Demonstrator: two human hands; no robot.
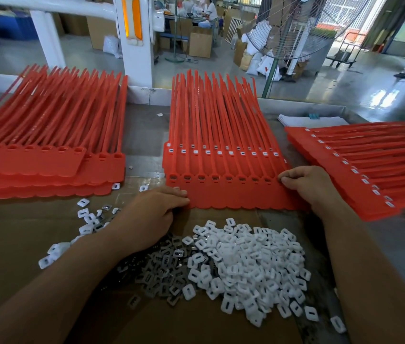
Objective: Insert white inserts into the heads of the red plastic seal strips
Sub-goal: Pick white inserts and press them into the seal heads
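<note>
A flat sheet of joined red plastic seal strips (233,194) lies in the middle of the tabletop (144,130). The left hand (155,212) and right hand (308,184) pinch its two near corners. A pile of small white plastic inserts (251,264) sits just in front, near the person.

A sheet of joined red seal strips (231,192) lies flat at frame centre, heads empty; white inserts (248,264) are heaped loose below it.

Red seal strips (226,194), white inserts (246,264), brown cardboard (22,239).
</note>
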